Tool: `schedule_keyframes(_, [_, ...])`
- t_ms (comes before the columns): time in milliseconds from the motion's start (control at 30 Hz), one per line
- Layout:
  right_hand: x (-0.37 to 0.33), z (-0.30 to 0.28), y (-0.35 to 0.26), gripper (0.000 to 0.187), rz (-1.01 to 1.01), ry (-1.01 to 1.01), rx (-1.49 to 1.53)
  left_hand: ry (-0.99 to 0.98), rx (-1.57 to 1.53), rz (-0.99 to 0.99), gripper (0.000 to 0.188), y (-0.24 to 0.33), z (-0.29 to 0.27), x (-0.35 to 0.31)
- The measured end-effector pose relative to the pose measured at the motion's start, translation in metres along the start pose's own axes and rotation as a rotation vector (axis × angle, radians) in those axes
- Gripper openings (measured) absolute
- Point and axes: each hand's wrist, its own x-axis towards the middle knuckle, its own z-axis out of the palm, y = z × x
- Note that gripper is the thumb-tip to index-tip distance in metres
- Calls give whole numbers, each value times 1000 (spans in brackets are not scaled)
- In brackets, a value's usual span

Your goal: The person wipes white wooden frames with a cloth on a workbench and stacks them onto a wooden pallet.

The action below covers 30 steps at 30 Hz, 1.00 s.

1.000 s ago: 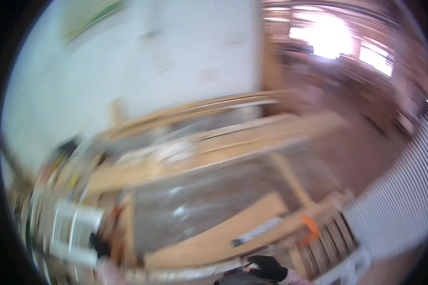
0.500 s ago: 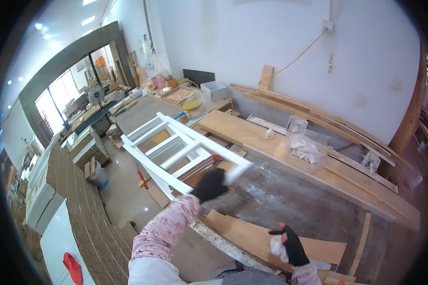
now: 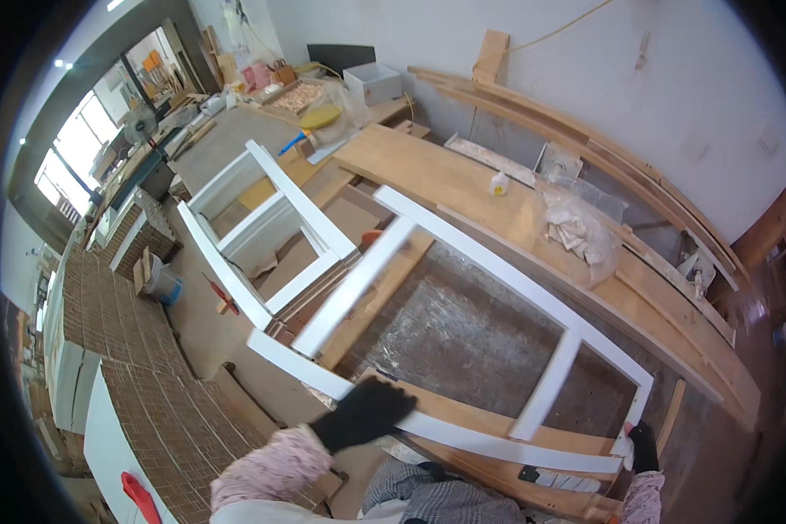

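A white wooden frame (image 3: 506, 249) with crossbars lies over the bench at a slant. My left hand (image 3: 364, 412), in a black glove, is closed over its near rail. At the frame's right near corner is my right hand (image 3: 644, 447), in a dark glove that leaves fingertips bare. Its fingers are closed on a white wad (image 3: 624, 445), pressed against the corner; whether this is cloth or paper I cannot tell. Beyond my left hand, a stack of similar white frames (image 3: 301, 210) rests on the bench.
A long wooden board (image 3: 463, 188) bears a small white bottle (image 3: 499, 183) and a crumpled plastic bag (image 3: 576, 231). Long wood strips (image 3: 585, 144) lean along the wall. Bricks (image 3: 118, 306) and a bucket (image 3: 160, 281) stand at left. A red-handled clamp (image 3: 221, 295) sits beside the stack.
One white frame has come off the stack toward me and right, over the bench. My right hand has moved right to its corner; my left has shifted down along the near rail.
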Motion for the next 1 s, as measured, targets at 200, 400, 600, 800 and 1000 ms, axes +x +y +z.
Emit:
schedule_keyframes(200, [52, -83, 69, 36, 24, 194, -352, -4, -317, 90, 49, 42, 38, 98])
schedule_keyframes(400, [103, -97, 112, 51, -47, 333, -725, -27, -471, 114, 56, 39, 87, 144])
schedule_keyframes(600, [128, -93, 100, 52, -136, 308, -933, 228, -397, 114, 52, 46, 123, 153])
schedule_keyframes(800, [140, -93, 91, 50, -164, 274, -1043, 121, -371, -15, 47, 51, 123, 156])
schedule_keyframes(1000, [146, -86, 107, 45, -229, 314, -1042, 273, -448, -181, 46, 49, 130, 139])
